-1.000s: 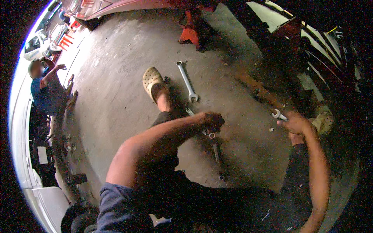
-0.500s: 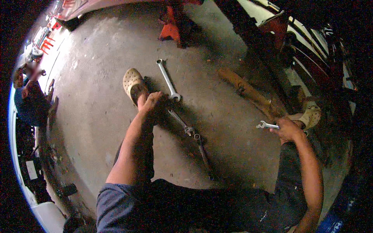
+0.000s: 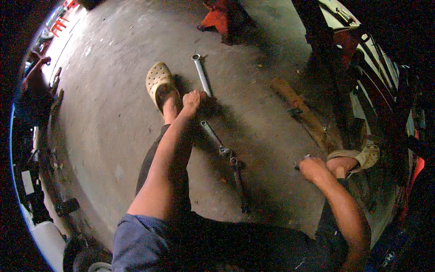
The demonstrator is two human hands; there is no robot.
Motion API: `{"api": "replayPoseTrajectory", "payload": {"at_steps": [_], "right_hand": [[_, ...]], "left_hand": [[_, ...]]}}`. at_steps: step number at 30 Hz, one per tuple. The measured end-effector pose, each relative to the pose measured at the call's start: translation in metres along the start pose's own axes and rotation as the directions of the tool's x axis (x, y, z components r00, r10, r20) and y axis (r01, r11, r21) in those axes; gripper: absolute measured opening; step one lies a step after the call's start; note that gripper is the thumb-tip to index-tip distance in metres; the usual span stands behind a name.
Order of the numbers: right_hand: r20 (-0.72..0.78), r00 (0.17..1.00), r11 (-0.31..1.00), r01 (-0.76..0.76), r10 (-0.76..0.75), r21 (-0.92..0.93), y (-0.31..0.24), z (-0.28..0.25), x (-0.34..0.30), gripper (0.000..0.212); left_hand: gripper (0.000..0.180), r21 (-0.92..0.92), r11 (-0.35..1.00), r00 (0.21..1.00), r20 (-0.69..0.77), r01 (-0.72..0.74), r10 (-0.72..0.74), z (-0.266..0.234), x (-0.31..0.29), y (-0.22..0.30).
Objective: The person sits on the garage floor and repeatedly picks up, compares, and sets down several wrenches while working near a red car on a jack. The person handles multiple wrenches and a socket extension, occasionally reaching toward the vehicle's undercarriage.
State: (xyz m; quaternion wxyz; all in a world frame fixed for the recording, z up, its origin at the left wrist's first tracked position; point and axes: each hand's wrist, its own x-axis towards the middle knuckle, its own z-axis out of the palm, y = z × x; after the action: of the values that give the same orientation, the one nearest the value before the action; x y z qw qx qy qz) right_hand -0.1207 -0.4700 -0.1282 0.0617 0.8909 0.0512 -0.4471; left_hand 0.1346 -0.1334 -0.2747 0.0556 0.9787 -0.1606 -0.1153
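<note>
A long combination wrench lies on the concrete floor ahead of me. My left hand is at its near end, fingers curled around it and hiding that end. Closer to me on the floor are an adjustable wrench and a darker wrench, lying nearly end to end. My right hand is closed on a smaller wrench, low beside my right foot. Only bits of that wrench show past the fingers.
A wooden board lies ahead of my right shoe. My left shoe is planted beside the long wrench. A red jack stand stands farther off. Dark vehicle parts line the right side. Another person is at the far left.
My left hand has moved forward and right to the long wrench's near end. My right hand has moved left and lower with its wrench, now mostly covered. The whole view has shifted.
</note>
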Motion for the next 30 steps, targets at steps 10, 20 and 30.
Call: {"api": "replayPoseTrajectory", "payload": {"at_steps": [10, 20, 30], "right_hand": [[0.079, 0.997, 0.999, 0.01, -0.013, 0.031, -0.019, -0.025, 0.013, 0.02], [0.057, 0.996, 0.987, 0.061, -0.07, 0.149, -0.017, -0.01, 0.013, 0.028], [0.06, 0.987, 0.982, 0.142, -0.15, 0.127, -0.012, -0.005, 0.011, 0.025]], "left_hand": [[0.027, -0.247, 0.884, 0.904, 0.271, 0.396, -0.329, -0.012, 0.014, 0.031], [0.023, -0.244, 0.869, 0.902, 0.108, 0.432, -0.418, -0.01, 0.008, 0.033], [0.024, -0.889, 0.319, 0.907, 0.392, 0.329, 0.156, -0.016, 0.029, 0.059]]}}
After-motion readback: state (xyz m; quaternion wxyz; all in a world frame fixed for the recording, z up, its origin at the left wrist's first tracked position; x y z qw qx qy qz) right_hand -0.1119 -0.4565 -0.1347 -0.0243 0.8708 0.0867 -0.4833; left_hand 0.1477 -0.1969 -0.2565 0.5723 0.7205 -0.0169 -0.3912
